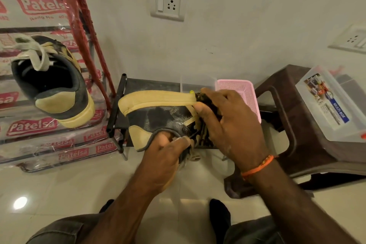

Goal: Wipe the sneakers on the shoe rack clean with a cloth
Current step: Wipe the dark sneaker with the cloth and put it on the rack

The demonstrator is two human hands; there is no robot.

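A black and tan sneaker (156, 113) lies on its side in front of me, its tan sole edge facing up. My left hand (164, 154) grips it at the collar, fingers curled inside the opening. My right hand (227, 125) holds a dark patterned cloth (206, 99) pressed against the toe end of the sneaker. The matching second sneaker (53, 85), with white laces, sits on the plastic-wrapped shoe rack (39, 128) at the left.
A small black rack (118, 105) stands behind the held sneaker, with a pink mesh basket (243, 93) on it. A brown plastic stool (287, 125) at the right carries a clear multi-box (332, 105). A red frame (83, 31) leans on the wall. My knees are at the bottom.
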